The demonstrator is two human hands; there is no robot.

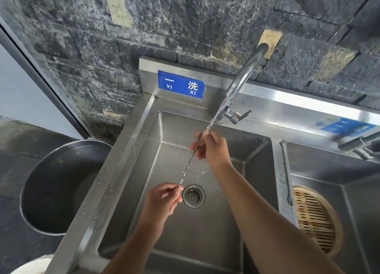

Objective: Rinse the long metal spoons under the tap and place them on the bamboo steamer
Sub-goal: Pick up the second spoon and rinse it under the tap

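In the head view, one long metal spoon (188,166) runs slantwise across the middle of the frame, stretched between both hands above the left sink basin (144,150). The left hand (162,199), at lower centre, pinches the thin tail end of the twisted handle between thumb and fingertips, just left of the drain (193,196). The right hand (211,148), higher and to the right, has its fingers curled round the spoon's upper end, which sits right under the water stream (218,113) falling from the tap (244,76). The bare stretch of handle spans the gap between the two grips.

A second long spoon (285,171) lies along the divider between the basins, untouched. Just right of it, in the right basin, sits the bamboo steamer (316,218).
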